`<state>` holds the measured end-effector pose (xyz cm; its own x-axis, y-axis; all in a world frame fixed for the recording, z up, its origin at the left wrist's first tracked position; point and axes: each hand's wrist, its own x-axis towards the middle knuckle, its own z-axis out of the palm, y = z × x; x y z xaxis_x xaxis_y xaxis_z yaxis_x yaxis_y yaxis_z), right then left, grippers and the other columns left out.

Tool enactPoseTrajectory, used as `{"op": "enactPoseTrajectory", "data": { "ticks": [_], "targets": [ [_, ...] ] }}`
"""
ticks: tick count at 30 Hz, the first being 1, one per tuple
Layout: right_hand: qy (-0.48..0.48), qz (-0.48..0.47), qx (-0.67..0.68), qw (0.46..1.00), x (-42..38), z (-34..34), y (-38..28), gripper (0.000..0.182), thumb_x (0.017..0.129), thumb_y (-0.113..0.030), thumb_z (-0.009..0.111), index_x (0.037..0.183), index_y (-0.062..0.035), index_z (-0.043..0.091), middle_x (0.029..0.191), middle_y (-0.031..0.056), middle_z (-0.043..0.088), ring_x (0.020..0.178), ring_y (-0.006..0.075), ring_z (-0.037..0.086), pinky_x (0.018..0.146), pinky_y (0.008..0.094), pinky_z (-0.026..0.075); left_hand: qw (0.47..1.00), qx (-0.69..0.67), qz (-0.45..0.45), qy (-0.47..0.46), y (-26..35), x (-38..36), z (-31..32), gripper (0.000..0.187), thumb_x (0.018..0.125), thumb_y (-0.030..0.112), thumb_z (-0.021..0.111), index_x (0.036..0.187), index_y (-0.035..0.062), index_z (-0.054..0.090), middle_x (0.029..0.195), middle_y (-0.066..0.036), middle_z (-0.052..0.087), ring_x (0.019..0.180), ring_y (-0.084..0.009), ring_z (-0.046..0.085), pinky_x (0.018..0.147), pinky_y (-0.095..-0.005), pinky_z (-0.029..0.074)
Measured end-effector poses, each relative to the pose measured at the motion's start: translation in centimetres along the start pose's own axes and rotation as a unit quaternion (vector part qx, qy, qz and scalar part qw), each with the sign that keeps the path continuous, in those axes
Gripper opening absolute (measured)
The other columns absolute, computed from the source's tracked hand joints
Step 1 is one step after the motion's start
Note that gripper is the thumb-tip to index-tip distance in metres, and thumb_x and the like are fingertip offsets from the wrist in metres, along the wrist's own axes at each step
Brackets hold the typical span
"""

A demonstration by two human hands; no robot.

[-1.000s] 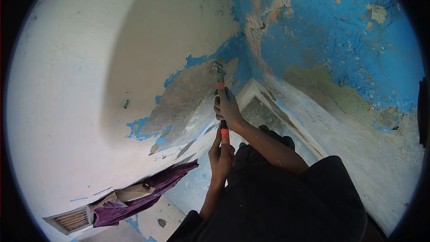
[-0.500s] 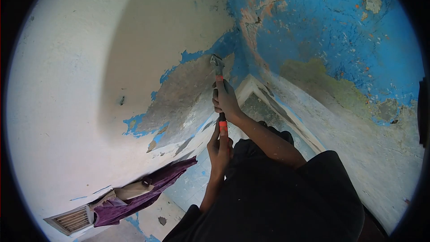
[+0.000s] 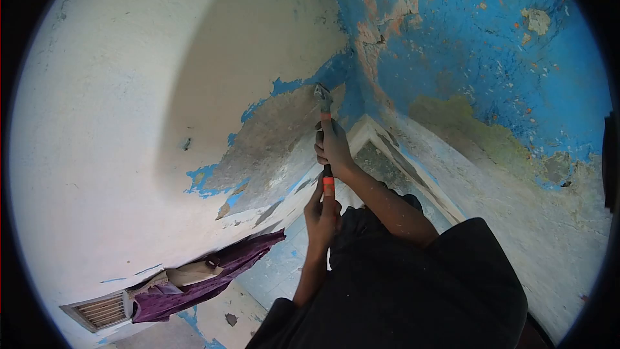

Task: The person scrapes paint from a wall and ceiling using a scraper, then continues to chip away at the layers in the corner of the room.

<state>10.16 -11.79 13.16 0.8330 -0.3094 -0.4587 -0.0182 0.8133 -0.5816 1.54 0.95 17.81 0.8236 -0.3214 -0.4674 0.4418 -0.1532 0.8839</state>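
A long paint scraper (image 3: 325,105) with a grey head and a black and orange-red handle runs up the wall near the corner. Its head rests at or close to the upper edge of a bare grey patch (image 3: 274,121), bordered by blue paint (image 3: 332,72). Closed around the upper handle is my right hand (image 3: 336,148). Lower down, my left hand (image 3: 321,220) grips the handle's end beside the orange-red band, thumb along it. Whether the blade touches the wall is hard to tell.
A blue wall (image 3: 465,45) with cracks and flaking paint meets the pale wall (image 3: 123,129) at the corner. A ledge (image 3: 368,130) runs along the corner's base. At lower left, purple cloth (image 3: 194,291) hangs beside a slatted vent (image 3: 103,311).
The whole view has shifted slightly, so walls and hands sit further right. Relative to the wall, the scraper head seems a touch lower. Both hands keep their hold.
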Motion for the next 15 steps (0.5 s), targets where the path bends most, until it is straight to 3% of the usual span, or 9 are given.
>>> {"op": "enactPoseTrajectory", "data": {
  "ticks": [4,7,15],
  "targets": [
    [-0.025,0.037,-0.002,0.999,-1.3,0.4,1.3,0.044,0.093,-0.056,0.048,0.091,-0.0125,0.046,0.052,-0.0047,0.034,0.035,0.0071,0.031,0.033,0.0243,0.024,1.0,-0.008,0.021,0.008,-0.6,-1.9,-0.6,0.058,0.097,0.034,0.052,0.142,0.0008,0.037,0.055,0.003,0.042,0.042,-0.0049,0.036,0.038,-0.0213,0.028],
    [0.022,0.022,-0.016,0.999,-0.5,0.6,0.8,0.044,0.093,-0.056,0.049,0.091,-0.0127,0.046,0.052,-0.0049,0.033,0.036,0.0069,0.031,0.033,0.0238,0.024,0.999,0.03,-0.003,-0.014,0.1,-0.8,-0.8,0.057,0.098,0.035,0.05,0.144,0.0045,0.036,0.058,0.004,0.042,0.041,-0.0037,0.034,0.036,-0.0209,0.027],
    [-0.001,0.017,0.014,1.0,-0.1,-0.4,1.2,0.039,0.096,-0.051,0.047,0.088,-0.0135,0.045,0.054,-0.0056,0.033,0.038,0.006,0.029,0.034,0.0235,0.023,1.0,0.027,0.003,-0.001,-1.4,0.5,-1.1,0.056,0.096,0.033,0.053,0.142,0.0024,0.039,0.059,0.003,0.044,0.041,-0.0037,0.036,0.036,-0.0205,0.026]
  ]
}}
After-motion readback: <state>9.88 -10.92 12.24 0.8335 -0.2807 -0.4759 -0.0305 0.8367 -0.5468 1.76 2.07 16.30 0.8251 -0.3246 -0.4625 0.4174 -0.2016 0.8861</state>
